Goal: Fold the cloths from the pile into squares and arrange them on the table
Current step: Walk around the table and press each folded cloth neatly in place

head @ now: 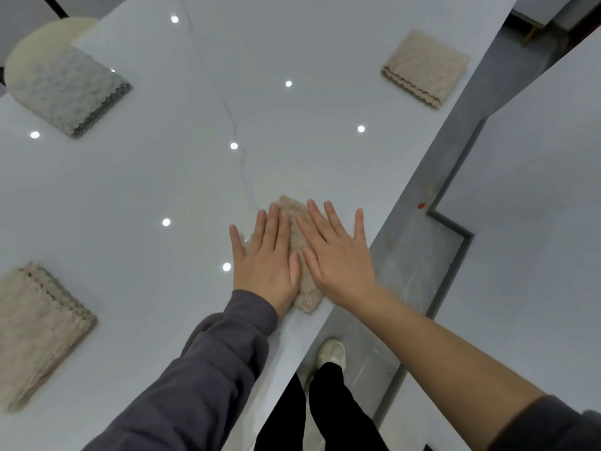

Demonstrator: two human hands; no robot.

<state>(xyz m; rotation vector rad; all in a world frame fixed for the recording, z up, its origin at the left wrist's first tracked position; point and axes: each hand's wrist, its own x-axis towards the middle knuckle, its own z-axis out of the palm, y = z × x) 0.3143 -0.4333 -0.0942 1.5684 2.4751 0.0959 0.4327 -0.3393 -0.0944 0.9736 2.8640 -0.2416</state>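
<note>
Cloth (293, 210), beige and fuzzy, folded small, close to the right edge of the white table (146, 190). Lies mostly hidden under both palms. Left hand (265, 258) open and flat on its left part, fingers straight, little finger splayed onto the tabletop. Right hand (338, 255) open and flat on its right part, fingers spread, gripping nothing. Thumbs side by side over the middle. Elsewhere on the table, well apart: far beige square (426, 68) by the right edge, grey square (70, 92) at far left, near beige square (39, 330) at left.
</note>
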